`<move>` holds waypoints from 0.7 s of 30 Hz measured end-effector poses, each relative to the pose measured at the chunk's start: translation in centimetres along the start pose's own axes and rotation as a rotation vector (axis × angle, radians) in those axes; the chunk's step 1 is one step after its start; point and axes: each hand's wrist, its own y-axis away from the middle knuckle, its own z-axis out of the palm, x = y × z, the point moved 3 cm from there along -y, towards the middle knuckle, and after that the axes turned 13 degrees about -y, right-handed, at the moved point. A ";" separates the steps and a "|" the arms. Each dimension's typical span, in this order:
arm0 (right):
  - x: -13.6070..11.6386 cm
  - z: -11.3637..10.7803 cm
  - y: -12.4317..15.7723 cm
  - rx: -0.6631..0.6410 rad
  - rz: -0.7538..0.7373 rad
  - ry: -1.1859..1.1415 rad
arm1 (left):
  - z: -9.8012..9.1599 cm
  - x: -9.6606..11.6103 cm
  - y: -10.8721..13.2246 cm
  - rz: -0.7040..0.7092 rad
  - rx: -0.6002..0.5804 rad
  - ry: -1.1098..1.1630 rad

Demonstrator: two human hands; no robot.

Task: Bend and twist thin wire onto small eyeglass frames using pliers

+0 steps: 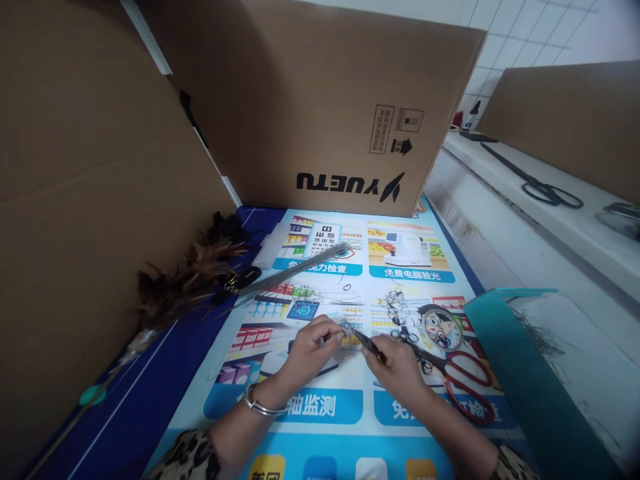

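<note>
Two bare hands meet above the near half of the table's printed cover (300, 445). Left hand (313, 341): fingers curled to a pinch, almost no gap, seemingly on a fine piece too small to name; bangle (263, 404) on the wrist. Right hand (395, 367): closed round pliers (369, 344); whether their tips grip anything, cannot tell.

Key relation: pliers' long axis runs from the right palm up-left, nose just beside the left fingertips. Fine piece lies left of the right hand, ahead of the nose; left hand nearer to it.

Toward the right edge: red-handled scissors (447, 367), just beside the right hand; teal box (520, 373) along that edge. Slightly farther: round clear dish (461, 333), small dark loops (398, 301) to its left.

Beyond the left hand: wire bundle (295, 271), slanting from the left side up toward the far right corner. Left edge: feather duster (193, 273). Far edge: upright cardboard (310, 120).
</note>
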 end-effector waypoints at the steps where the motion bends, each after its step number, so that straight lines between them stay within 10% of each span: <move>1: 0.0 0.0 -0.1 -0.013 0.011 -0.015 | 0.0 0.0 0.0 -0.001 -0.012 0.005; 21: 0.4 0.0 -0.3 -0.149 0.051 -0.313 | 1.0 -0.5 0.0 -0.024 -0.136 0.081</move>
